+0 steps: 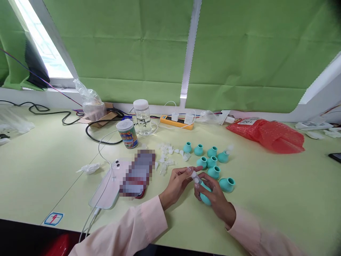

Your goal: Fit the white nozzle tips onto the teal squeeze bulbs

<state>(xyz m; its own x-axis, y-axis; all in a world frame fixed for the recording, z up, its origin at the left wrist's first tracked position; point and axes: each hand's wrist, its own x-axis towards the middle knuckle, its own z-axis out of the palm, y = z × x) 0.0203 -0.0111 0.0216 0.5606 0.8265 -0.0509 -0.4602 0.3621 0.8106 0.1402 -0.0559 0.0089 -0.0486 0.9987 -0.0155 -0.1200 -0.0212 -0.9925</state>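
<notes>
My right hand is closed around a teal rubber bulb, which lies tilted above the table. The fingers of my left hand pinch a small clear plastic piece at the mouth of that bulb. Several more teal bulbs stand just beyond my hands. One bulb at the back right has a translucent piece at its mouth. Small translucent pieces lie scattered to the left of the bulbs.
Two phones, one pink and one dark red, lie left of my hands with a white cable. Behind them are a patterned tub and a clear jar. An orange power strip and a red plastic bag lie farther back.
</notes>
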